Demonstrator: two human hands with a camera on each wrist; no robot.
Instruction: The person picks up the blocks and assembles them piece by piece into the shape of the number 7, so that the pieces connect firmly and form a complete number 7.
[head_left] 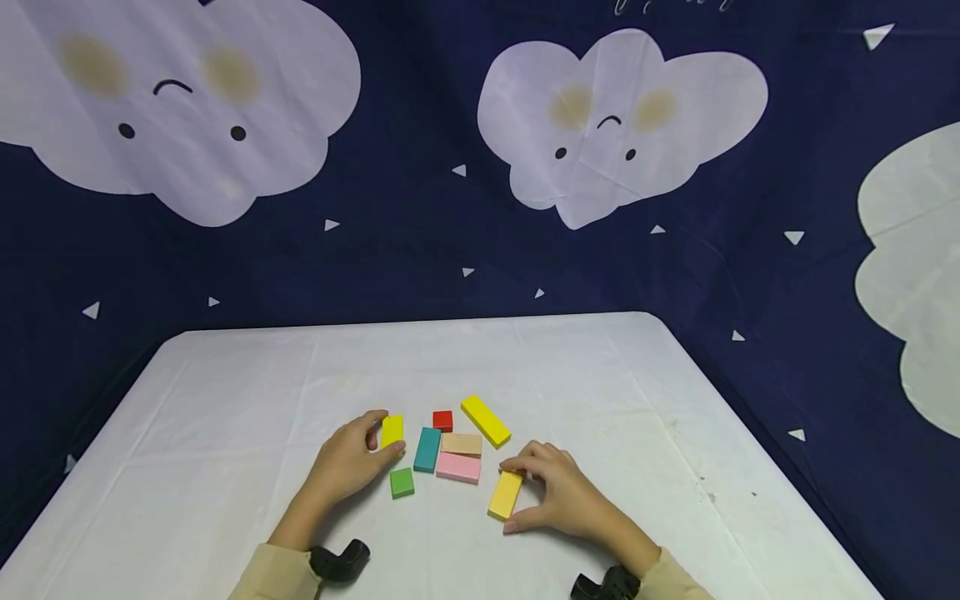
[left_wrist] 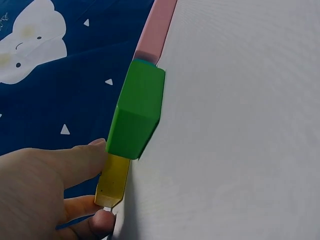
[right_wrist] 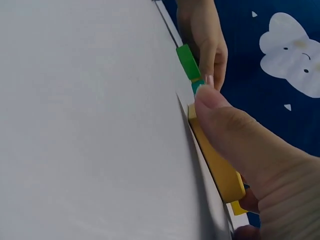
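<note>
My left hand (head_left: 351, 460) holds a short yellow block (head_left: 392, 431) between thumb and fingers at the left of the group. In the left wrist view, that yellow block (left_wrist: 114, 177) shows behind a green cube (left_wrist: 137, 105). On the right, my right hand (head_left: 561, 493) pinches an orange-yellow block (head_left: 505, 496) by its two ends, thumb at the near one. Seen from the right wrist, this block (right_wrist: 216, 157) lies close along the white tabletop. Between the hands are a teal block (head_left: 427, 450), a pink block (head_left: 458, 468) and a tan block (head_left: 461, 444).
Beyond the pink and tan blocks lie a red cube (head_left: 442, 421) and a long yellow block (head_left: 486, 422). The green cube (head_left: 402, 483) sits nearest my left thumb. A white-covered table (head_left: 247, 400) stands before a dark blue cloth (head_left: 405, 258) printed with clouds.
</note>
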